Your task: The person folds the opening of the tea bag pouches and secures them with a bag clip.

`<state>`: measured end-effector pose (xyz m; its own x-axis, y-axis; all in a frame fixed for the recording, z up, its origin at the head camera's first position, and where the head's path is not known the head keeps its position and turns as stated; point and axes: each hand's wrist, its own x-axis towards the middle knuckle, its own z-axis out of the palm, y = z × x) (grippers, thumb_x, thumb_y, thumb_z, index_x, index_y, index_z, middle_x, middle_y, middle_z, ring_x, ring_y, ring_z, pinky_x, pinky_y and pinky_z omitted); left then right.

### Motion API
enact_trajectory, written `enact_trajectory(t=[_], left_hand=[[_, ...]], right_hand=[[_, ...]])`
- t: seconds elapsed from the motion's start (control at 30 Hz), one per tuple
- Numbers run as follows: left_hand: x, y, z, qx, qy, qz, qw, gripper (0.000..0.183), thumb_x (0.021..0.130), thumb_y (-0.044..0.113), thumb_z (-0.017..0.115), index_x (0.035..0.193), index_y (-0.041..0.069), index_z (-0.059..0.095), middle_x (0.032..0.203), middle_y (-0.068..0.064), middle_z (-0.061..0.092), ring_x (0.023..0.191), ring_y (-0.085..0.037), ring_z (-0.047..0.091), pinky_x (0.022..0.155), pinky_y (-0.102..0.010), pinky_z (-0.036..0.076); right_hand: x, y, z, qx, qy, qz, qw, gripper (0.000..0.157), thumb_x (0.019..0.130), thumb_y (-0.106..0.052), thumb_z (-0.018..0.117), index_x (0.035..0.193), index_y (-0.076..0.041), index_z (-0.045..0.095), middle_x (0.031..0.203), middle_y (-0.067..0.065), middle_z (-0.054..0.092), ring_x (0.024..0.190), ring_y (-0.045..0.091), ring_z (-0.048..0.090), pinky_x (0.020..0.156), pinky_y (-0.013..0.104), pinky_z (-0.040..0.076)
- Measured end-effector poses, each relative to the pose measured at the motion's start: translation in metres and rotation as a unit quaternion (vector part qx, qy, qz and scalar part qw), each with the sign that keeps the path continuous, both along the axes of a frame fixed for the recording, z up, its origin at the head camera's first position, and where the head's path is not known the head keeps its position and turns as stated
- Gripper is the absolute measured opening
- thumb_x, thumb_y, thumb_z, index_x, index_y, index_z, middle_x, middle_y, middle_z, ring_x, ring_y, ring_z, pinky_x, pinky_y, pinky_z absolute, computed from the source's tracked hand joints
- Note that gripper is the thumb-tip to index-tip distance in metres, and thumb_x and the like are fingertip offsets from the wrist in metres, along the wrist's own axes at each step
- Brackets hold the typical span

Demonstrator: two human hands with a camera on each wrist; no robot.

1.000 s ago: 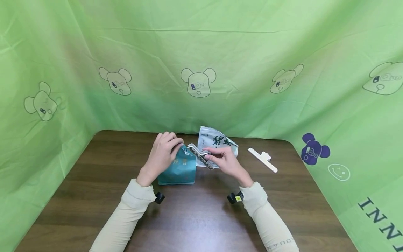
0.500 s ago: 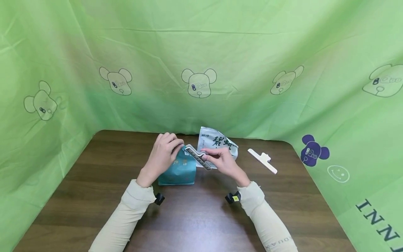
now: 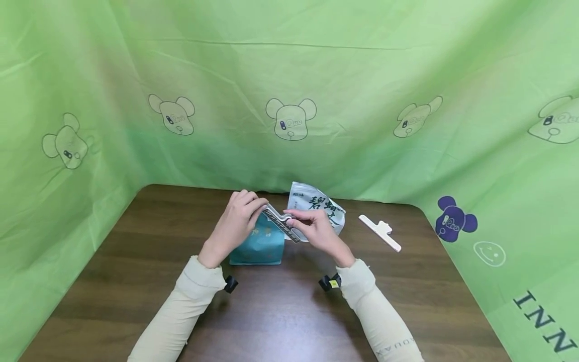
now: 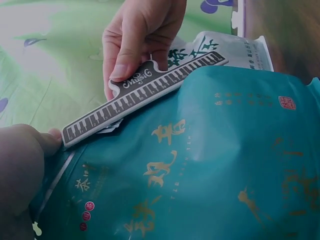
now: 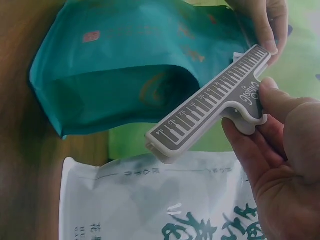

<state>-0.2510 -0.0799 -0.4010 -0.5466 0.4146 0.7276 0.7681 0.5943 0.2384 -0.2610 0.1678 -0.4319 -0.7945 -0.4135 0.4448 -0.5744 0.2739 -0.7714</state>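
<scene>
A teal tea bag (image 3: 258, 249) with gold lettering stands on the table, its top gripped by my left hand (image 3: 236, 221). Between the thumb and fingers of my right hand (image 3: 318, 231) is a long bag clip (image 3: 281, 224) with a piano-key print and the word "Music". In the left wrist view the bag clip (image 4: 145, 95) lies slanted across the bag's folded top edge, one end right at the left thumb. The right wrist view shows the near end of the bag clip (image 5: 172, 137) sticking out past the bag. Part of the bag's top is hidden by my left hand.
Behind the right hand stands a pale silver-white tea bag (image 3: 299, 193) with dark green characters, its top right corner folded. A second, white clip (image 3: 380, 233) lies to the right on the wooden table (image 3: 280, 322). Green printed cloth (image 3: 226, 151) hangs around the back and sides.
My right hand has brought the bag clip leftward, so its upper end is now at the left hand's fingers over the teal bag's top. The left hand keeps its grip.
</scene>
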Motion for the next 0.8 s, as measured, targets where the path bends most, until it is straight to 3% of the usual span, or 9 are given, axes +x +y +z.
enact_trajectory(t=[0.17,0.43,0.63,0.8], left_hand=[[0.0,0.0,0.0,-0.015,0.017,0.013,0.9997,0.016,0.097,0.005,0.068,0.111,0.003,0.074,0.093,-0.006,0.066,0.083,-0.023,0.052,0.081,-0.039,0.041],[-0.001,0.0,0.0,-0.016,0.035,0.037,0.9986,0.019,0.097,0.007,0.069,0.114,0.003,0.074,0.094,-0.009,0.065,0.085,-0.026,0.054,0.08,-0.04,0.042],[0.0,-0.001,-0.002,0.01,0.073,0.067,0.9951,0.017,0.094,0.012,0.074,0.107,0.003,0.076,0.089,-0.009,0.065,0.079,-0.026,0.055,0.076,-0.041,0.045],[0.0,-0.001,-0.004,0.029,0.073,0.055,0.9954,0.021,0.094,0.009,0.072,0.114,0.002,0.075,0.091,-0.01,0.067,0.081,-0.027,0.056,0.079,-0.042,0.047]], right_hand=[[0.001,-0.006,0.007,0.006,-0.001,-0.01,1.0,0.028,0.092,0.0,0.071,0.119,0.006,0.072,0.115,0.022,0.072,0.095,0.017,0.074,0.078,0.021,0.057],[0.006,-0.013,0.015,0.011,0.01,-0.018,1.0,0.028,0.091,0.008,0.069,0.119,0.013,0.069,0.114,0.028,0.07,0.095,0.038,0.074,0.079,0.022,0.057],[0.002,-0.011,0.007,0.0,0.026,-0.017,1.0,0.028,0.091,0.005,0.071,0.119,0.009,0.071,0.112,0.024,0.072,0.091,0.036,0.075,0.076,0.025,0.059],[0.001,-0.011,0.007,-0.005,0.047,-0.015,0.999,0.029,0.092,-0.001,0.073,0.119,0.005,0.072,0.113,0.02,0.073,0.093,0.03,0.076,0.076,0.026,0.059]])
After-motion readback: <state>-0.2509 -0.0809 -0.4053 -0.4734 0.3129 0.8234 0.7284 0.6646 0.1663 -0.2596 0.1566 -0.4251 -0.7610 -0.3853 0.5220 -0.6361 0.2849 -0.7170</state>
